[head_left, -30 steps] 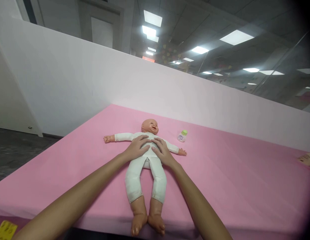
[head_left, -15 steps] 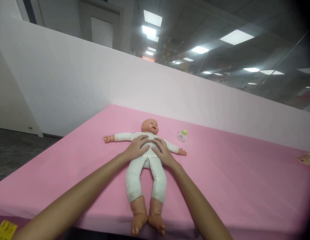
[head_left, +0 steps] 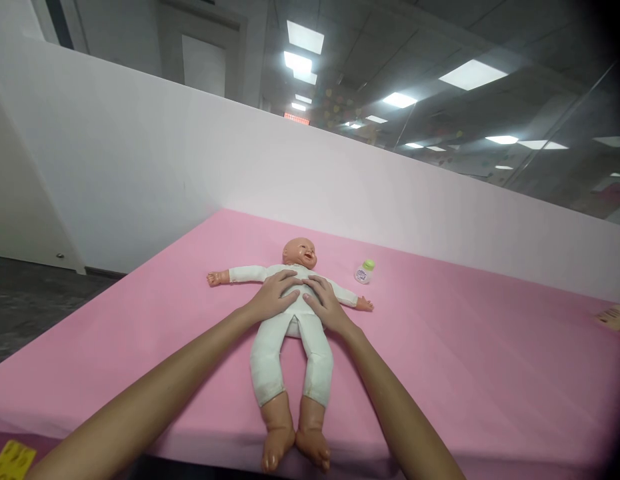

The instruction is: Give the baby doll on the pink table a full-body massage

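fingers (head_left: 288,283) of both hands lie spread flat on the doll (head_left: 290,313) torso, palms down, pressing on it rather than closing round anything. left hand (head_left: 274,297) covers the doll's chest on its left-of-frame side, fingertips pointing toward the head. right hand (head_left: 326,305) sits just beside it on the other side of the belly, fingertips nearly touching the left hand's over the middle of the chest. doll lies face up on the pink mat (head_left: 465,347), head away from the camera, arms out to both sides, legs toward the camera with bare feet hanging over the mat's near edge. doll wears a white suit, a bit grubby at the lower legs. small bottle (head_left: 364,271) with green cap lies on the mat near the doll's head, just past the doll's outstretched hand on the right-of-frame side, apart from it. white wall (head_left: 140,160) stands behind the doll's head along the mat's far edge. tan box (head_left: 614,316) at the mat's right edge, well apart from the doll. yellow tag (head_left: 10,460) at bottom left corner, below the near edge, far from the doll.
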Demonstrator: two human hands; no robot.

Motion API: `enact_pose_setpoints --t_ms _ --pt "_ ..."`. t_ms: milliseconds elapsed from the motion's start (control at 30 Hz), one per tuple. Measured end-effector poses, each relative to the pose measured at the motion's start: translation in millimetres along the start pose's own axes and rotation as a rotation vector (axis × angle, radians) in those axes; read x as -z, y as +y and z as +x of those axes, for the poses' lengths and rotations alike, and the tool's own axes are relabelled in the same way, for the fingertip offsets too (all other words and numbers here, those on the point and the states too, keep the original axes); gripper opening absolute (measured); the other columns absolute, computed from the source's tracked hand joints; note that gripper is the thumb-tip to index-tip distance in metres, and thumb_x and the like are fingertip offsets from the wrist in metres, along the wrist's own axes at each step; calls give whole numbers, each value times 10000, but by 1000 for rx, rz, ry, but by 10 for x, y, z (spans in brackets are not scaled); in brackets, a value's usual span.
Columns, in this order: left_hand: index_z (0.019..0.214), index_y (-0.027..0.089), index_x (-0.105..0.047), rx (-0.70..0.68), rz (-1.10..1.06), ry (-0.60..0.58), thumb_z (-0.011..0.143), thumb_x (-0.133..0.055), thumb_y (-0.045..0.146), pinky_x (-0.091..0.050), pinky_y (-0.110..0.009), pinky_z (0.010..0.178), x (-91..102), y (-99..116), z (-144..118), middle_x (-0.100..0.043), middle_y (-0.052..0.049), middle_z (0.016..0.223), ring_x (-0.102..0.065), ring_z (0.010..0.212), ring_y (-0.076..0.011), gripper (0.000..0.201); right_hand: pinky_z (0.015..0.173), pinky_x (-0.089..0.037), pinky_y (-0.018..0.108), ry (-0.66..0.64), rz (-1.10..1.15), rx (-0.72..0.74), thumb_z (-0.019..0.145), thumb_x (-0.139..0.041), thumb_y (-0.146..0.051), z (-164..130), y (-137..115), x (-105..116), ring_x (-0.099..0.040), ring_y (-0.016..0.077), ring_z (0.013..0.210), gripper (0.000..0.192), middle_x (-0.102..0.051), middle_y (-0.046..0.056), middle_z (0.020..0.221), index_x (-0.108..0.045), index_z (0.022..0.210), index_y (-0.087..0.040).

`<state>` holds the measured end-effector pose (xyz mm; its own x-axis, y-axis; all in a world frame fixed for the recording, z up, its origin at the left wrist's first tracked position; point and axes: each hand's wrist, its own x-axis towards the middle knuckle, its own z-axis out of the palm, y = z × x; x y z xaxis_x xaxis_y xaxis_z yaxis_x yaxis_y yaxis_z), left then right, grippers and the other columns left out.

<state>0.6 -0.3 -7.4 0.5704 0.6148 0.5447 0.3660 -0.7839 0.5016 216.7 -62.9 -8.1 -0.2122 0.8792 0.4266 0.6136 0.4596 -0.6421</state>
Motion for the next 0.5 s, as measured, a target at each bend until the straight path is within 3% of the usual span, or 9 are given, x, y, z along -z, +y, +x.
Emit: enact_pose_setpoints --t_ms 500 --pt "1339 298 -668 2 0 -6 1013 -522 389 -374 -520 1205 1 -1 -4 -549 -81 1453 -509 1368 -293 368 1273 -276 496 -4 8 -5 1028 -502 -535 -3 13 -1 -355 244 1483 437 -438 52 1523 -553 1427 -365"
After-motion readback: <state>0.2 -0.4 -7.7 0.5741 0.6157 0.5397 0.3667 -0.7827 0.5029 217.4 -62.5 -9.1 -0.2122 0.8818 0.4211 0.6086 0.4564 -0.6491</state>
